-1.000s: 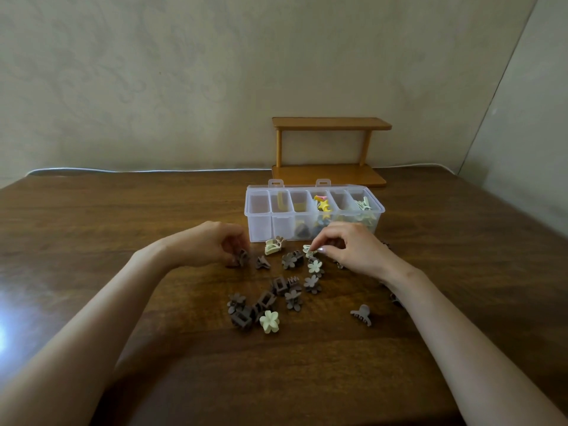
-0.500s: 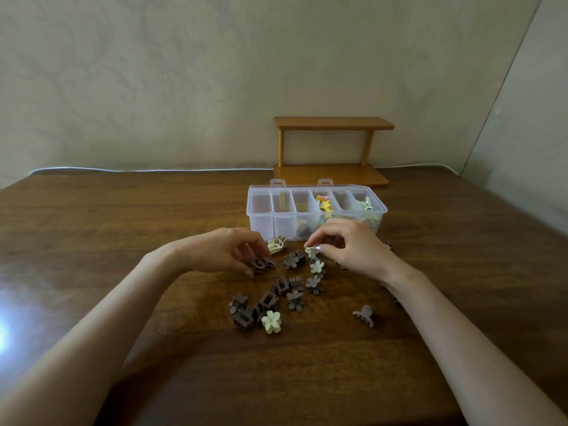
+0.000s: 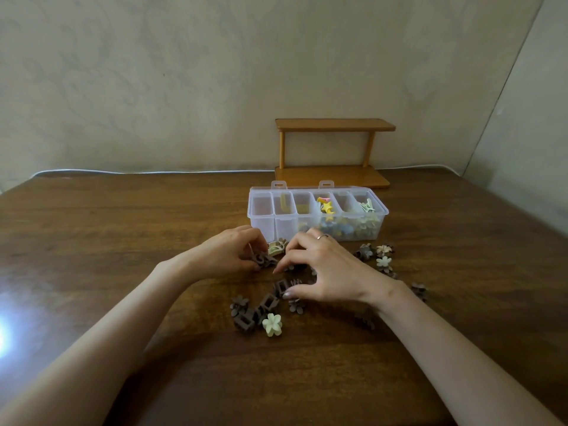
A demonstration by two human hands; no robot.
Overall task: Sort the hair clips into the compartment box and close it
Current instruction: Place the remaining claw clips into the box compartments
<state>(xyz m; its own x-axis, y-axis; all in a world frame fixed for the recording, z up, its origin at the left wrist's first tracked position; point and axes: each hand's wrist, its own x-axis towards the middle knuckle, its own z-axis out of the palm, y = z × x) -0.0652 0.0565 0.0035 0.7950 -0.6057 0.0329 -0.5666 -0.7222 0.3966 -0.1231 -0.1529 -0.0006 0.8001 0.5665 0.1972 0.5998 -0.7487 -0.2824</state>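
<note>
Head view: left fingers (image 3: 252, 237) pinch brown clip (image 3: 263, 260).

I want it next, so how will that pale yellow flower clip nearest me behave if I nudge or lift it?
The pale flower clip looks like small moulded plastic, so probably stiff and light. It sits petals-up on the glossy table, so a nudge would likely slide it, not roll it.
</note>
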